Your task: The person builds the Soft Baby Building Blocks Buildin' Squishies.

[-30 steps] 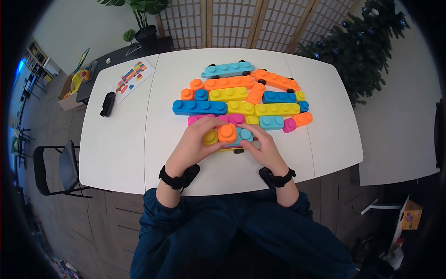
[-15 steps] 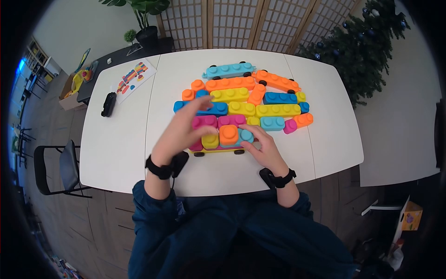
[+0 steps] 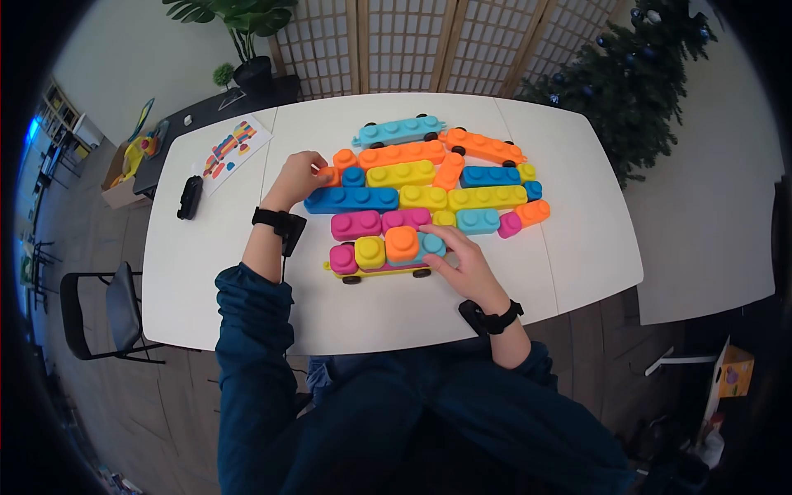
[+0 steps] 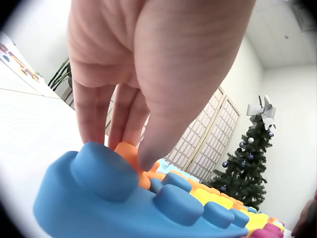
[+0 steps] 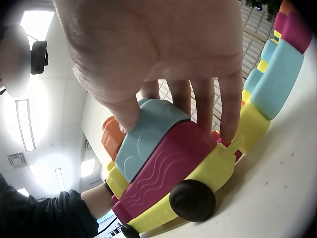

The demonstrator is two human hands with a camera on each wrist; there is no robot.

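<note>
My left hand reaches to the far left of the block rows, thumb and fingers pinching a small orange block. A long blue block lies just in front of it. My right hand grips the right end of a wheeled toy car, fingers and thumb around its light blue block. That block sits on a magenta layer over a yellow wheeled base. Also stacked on the car are an orange block, a yellow block and a magenta block.
Rows of coloured blocks cover the table's middle, among them a yellow block. Behind stand a light blue wheeled base and an orange wheeled base. A picture sheet and a black case lie at left.
My left hand has let go of the car's stacked blocks and moved up and left to the small orange block. The right hand stays on the light blue block.
</note>
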